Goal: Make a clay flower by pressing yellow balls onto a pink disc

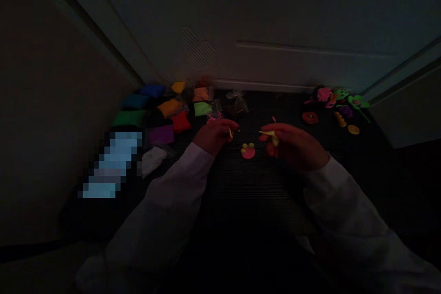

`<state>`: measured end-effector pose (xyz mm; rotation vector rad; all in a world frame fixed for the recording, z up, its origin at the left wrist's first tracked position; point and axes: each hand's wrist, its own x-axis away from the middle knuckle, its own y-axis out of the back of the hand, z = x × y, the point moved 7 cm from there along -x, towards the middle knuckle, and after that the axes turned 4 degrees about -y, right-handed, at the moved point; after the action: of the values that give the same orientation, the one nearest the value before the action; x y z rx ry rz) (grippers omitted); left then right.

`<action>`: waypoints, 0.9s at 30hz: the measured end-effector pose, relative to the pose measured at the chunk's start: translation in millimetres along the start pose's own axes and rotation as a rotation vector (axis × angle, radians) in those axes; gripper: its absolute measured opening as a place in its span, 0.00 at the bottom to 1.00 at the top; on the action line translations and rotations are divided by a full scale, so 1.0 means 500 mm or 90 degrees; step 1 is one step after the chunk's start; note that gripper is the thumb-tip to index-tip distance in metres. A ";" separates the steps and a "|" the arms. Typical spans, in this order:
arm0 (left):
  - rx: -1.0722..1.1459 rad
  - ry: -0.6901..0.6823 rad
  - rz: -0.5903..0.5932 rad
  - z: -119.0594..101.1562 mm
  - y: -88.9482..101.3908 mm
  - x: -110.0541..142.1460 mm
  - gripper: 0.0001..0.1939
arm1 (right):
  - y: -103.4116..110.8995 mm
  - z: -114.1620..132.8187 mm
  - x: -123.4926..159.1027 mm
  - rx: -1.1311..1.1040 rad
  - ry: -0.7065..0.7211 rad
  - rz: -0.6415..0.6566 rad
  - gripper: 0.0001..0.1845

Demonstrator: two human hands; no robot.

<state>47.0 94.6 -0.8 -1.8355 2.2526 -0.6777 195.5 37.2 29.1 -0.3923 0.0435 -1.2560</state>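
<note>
Pinched in the fingers of my right hand (298, 143) is a soft yellow clay piece (274, 137), with a thin strip of it sticking out to the left. My left hand (217, 137) is closed too, and a small pale-yellow clay bit (231, 133) shows at its fingertips. Between the two hands, on the dark table, lies a flat pink clay disc (248, 152) with small yellow-green balls along its upper and left edge. Neither hand touches the disc. Dim light hides the finer details.
Bags of coloured clay lie at the back left, among them a purple pack (161, 135), a red pack (181, 122) and a white pack (153, 161). A lit, blurred screen (112, 165) is at far left. Finished clay flowers (324, 94) stand back right, near a red clay piece (310, 118).
</note>
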 end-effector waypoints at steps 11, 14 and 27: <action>-0.073 -0.019 0.029 0.000 -0.001 -0.001 0.10 | 0.036 -0.008 -0.012 -0.048 0.001 -0.107 0.16; -0.108 -0.019 0.033 -0.004 0.009 -0.005 0.18 | 0.039 -0.002 -0.014 -0.060 0.030 -0.113 0.17; -0.075 0.102 -0.007 0.007 0.027 -0.018 0.26 | 0.064 -0.001 -0.022 -0.166 0.043 -0.192 0.18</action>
<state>38.6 104.2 -11.2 -1.9104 2.4343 -0.7326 221.1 55.6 16.8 -0.5978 0.2139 -1.5678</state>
